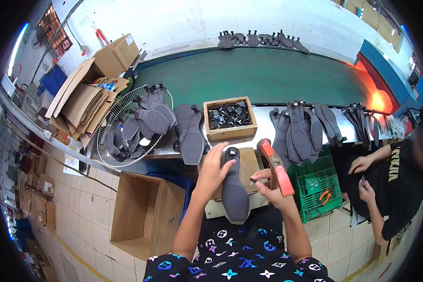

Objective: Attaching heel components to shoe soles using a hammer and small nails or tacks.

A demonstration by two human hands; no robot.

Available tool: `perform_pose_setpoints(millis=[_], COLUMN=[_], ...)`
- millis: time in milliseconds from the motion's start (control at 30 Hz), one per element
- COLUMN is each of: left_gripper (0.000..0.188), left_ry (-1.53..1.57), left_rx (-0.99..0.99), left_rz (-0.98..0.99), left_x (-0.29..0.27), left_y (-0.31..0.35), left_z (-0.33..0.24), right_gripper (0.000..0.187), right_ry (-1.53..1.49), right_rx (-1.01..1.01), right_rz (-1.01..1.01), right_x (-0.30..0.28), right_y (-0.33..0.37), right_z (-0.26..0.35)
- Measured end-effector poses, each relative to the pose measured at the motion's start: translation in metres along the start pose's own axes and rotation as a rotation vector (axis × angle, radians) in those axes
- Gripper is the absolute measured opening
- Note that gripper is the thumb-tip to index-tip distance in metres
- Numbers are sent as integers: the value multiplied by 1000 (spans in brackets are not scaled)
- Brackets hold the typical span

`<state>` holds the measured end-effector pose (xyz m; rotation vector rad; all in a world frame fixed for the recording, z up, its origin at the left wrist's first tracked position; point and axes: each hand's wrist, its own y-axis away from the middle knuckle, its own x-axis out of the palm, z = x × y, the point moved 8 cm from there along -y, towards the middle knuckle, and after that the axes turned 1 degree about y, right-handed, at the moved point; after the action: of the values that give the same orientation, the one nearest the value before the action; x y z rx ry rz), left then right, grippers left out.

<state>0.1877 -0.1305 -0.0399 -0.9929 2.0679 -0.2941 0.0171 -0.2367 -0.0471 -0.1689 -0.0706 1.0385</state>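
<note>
Nearest the viewer, a black garment with blue, lilac and white motifs (242, 249) borders the work. The left hand (214, 170) is spread, thumb at the heel end of a dark grey, elongated shoe sole (235, 202); the right hand (278, 195) pinches a small black piece (252, 179) and appears also to hold a worn red-orange hammer (278, 171). The sole lies on a tan, flat-topped block (250, 170), toe toward the garment. It is probably light, fairly stiff and not slippery; its narrow waist offers the best hold. A scored outline marks its matte forepart; a black heel (231, 153) points upward. Beyond, a rectangular wooden box (230, 135) of small black parts stands on the metal counter (265, 123).
</note>
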Motion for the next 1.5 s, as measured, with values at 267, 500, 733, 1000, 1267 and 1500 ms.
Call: perform_pose_setpoints(millis=[267,500,733,1000,1267,1500], left_gripper=[23,29,29,21,23,28], left_ry=[-55,10,107,208,361,536], left_rx=[-57,9,5,-61,-315,-294], left_rz=[61,6,-48,-40,56,54], left_x=[19,18,16,10,19,18], left_y=[14,27,34,27,24,24], left_z=[17,16,26,24,37,37], right_gripper=[21,22,19,22,23,35], right_ry=[116,228,555,768,513,514], right_rx=[142,80,-49,-267,-158,-250], right_rz=[-26,16,110,185,41,-35], right_x=[7,19,41,55,36,28], right_y=[-23,-68,-80,-73,-58,-6], right_z=[2,-24,-3,18,22,63])
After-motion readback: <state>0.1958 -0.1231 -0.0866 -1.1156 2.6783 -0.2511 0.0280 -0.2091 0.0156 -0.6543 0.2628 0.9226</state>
